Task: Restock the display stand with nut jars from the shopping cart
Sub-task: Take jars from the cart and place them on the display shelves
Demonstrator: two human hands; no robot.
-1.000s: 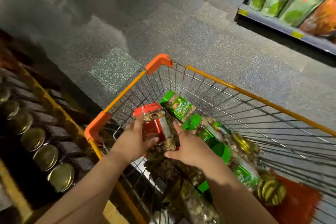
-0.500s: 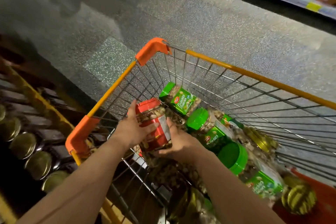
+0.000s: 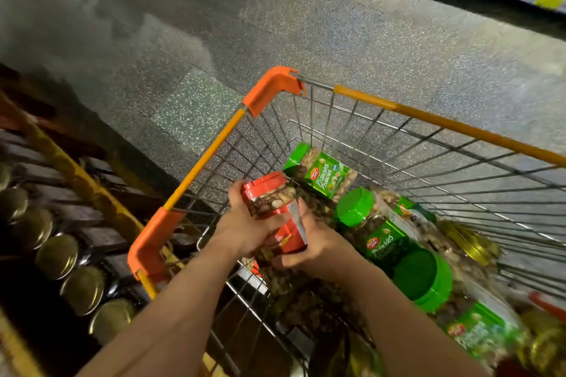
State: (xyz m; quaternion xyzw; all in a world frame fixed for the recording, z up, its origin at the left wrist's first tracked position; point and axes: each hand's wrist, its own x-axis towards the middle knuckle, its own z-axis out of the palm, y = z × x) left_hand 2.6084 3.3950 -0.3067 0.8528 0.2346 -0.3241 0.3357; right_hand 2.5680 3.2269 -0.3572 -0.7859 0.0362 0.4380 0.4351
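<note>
Hands: left hand (image 3: 242,231) and right hand (image 3: 318,246) both grasp the red-lidded jar (image 3: 275,211).
Labels: 2 green jars (image 3: 321,173) read "Pistachios".

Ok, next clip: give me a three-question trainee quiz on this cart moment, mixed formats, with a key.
1. Multiple choice: what colour is the lid of the nut jar held over the shopping cart? A green, B red, C gold.
2. True or false: only the left hand has a grip on that jar, while the right hand hangs free.
3. Fill in: the label of the green-lidded jar lying nearest the cart's far corner reads ____.

Key: 1 B. 2 False, both hands hold it. 3 Pistachios.
</note>
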